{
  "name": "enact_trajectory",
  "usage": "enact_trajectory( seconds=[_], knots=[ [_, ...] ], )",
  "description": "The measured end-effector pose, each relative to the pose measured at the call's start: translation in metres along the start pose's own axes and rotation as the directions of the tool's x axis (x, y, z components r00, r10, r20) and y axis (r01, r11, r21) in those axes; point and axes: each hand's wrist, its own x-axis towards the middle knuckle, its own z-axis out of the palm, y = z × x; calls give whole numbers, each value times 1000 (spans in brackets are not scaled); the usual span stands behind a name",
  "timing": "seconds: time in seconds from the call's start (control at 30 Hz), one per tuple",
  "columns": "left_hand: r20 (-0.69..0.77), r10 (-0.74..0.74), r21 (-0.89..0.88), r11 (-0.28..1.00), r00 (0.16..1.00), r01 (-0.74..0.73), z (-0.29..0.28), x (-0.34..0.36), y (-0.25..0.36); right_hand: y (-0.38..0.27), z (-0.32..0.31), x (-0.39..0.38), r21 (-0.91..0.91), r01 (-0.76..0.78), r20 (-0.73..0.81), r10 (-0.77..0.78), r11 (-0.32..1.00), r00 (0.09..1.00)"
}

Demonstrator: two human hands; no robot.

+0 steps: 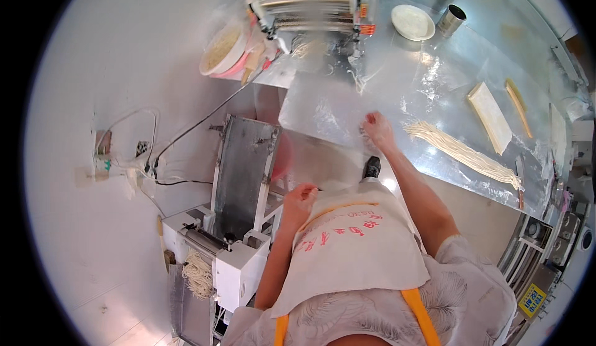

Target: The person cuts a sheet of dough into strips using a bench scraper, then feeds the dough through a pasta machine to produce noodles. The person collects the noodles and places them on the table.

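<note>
My right hand (377,129) hangs with curled fingers over the front of the floury steel table (320,113), nothing visible in it. Just right of it lies a long bundle of cut noodles (462,153), with a folded dough sheet (488,116) behind. My left hand (300,200) is lower, in front of my pale apron (347,240), its fingers curled, holding nothing that I can see. Left of that hand stand a grimy metal chute (242,172) and a white noodle machine (242,271) with a clump of noodles (197,274) at its front.
A roller machine (310,1) stands on the table's far side, beside a floury bowl (222,51). A white dish (413,23), metal cylinder (452,20) and wooden stick (519,107) are on the table. Cables (198,122) cross the left wall. More machinery (546,247) lines the right.
</note>
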Motion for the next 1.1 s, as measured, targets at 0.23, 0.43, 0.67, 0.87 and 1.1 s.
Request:
enact_trajectory(
  seconds=[0.23,0.43,0.67,0.87,1.1],
  knots=[
    [38,-123,-19,992,992,124,60,-3,55,-23,36,146,-379,182,-40,-213,907,976],
    [-71,-221,-83,973,973,215,64,-19,38,11,64,169,-532,219,12,-251,818,968],
    [-48,-184,-222,960,982,169,61,-11,7,-34,-17,94,53,55,474,-73,997,877],
    [105,-91,-203,973,990,111,47,39,0,3,-120,75,522,-180,296,21,834,955],
    [245,-50,-126,989,968,83,41,87,-4,114,-245,73,320,-97,-402,228,942,887]
  ],
)
